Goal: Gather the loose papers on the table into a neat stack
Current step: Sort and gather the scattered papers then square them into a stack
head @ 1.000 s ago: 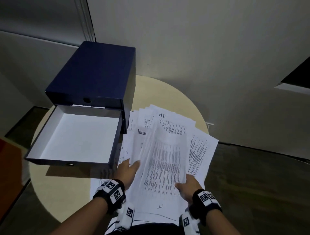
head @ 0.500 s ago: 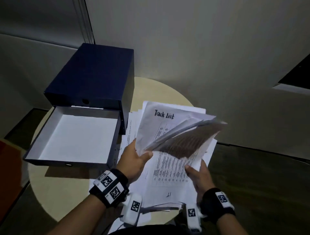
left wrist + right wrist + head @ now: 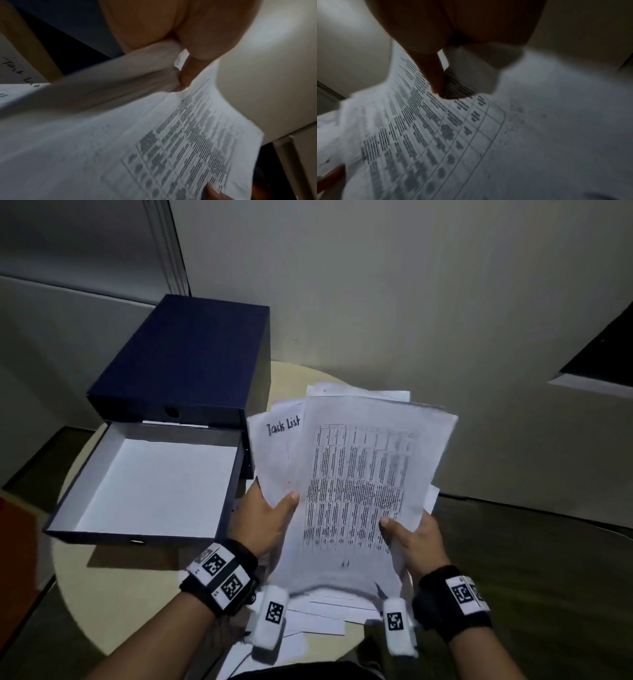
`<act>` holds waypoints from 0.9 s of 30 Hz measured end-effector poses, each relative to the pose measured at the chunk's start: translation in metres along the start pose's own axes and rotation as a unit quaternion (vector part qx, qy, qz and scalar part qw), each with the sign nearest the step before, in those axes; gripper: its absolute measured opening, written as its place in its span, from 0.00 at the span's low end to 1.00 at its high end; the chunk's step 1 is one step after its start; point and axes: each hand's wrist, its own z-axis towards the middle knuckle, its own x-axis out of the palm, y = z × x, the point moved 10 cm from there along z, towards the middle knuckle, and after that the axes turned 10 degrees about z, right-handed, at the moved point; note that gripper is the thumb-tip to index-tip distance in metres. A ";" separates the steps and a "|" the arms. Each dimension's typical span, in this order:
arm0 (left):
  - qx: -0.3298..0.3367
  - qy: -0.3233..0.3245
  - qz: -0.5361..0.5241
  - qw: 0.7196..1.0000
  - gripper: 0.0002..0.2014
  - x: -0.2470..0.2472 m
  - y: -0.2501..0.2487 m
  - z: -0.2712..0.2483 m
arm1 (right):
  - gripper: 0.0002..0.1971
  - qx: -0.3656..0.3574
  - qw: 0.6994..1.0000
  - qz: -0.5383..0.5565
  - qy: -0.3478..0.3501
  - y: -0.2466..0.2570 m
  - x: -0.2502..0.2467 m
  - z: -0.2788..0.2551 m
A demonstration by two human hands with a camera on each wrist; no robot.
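- our left hand (image 3: pixel 265 517) pinches the left edge of the bunch of papers (image 3: pixel 359 491), thumb on top and the other fingers hidden under the sheets.
- our right hand (image 3: pixel 412 537) pinches the right edge the same way, thumb pressed on the printed table sheet (image 3: pixel 356 484).
- in the left wrist view the thumb (image 3: pixel 188 70) squeezes many thin sheets at once, and they bend into a soft fold there.
- the bunch is lifted off the bench (image 3: pixel 137 587) and tilted up toward us. the sheets do not line up yet; a page marked "task list" (image 3: pixel 277 446) sticks out on the left.
- we think paper like this is light and floppy, and the sheets slide on each other, so one could slip out.
- we think the long side edges near the middle are good places to hold, with a loose hold so the sheets can drop level when tapped on the bench.
- more loose sheets (image 3: pixel 322 614) lie on the bench under our wrists, so we judge the job is not done.
- a dark blue box (image 3: pixel 191 361) with an open white drawer (image 3: pixel 150 484) sits to the left, just beside the papers.
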 end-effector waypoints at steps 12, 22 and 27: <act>-0.043 0.112 0.029 0.992 0.23 0.039 0.057 -0.004 | 0.06 0.028 0.981 -0.191 0.008 -0.058 0.005 0.008; -0.118 0.058 0.173 0.976 0.05 0.023 0.133 0.002 | 0.07 0.081 0.973 -0.216 -0.003 -0.087 -0.015 0.014; -0.288 0.107 0.227 0.924 0.17 0.013 0.222 -0.013 | 0.36 0.171 0.925 -0.241 -0.240 -0.088 -0.096 0.001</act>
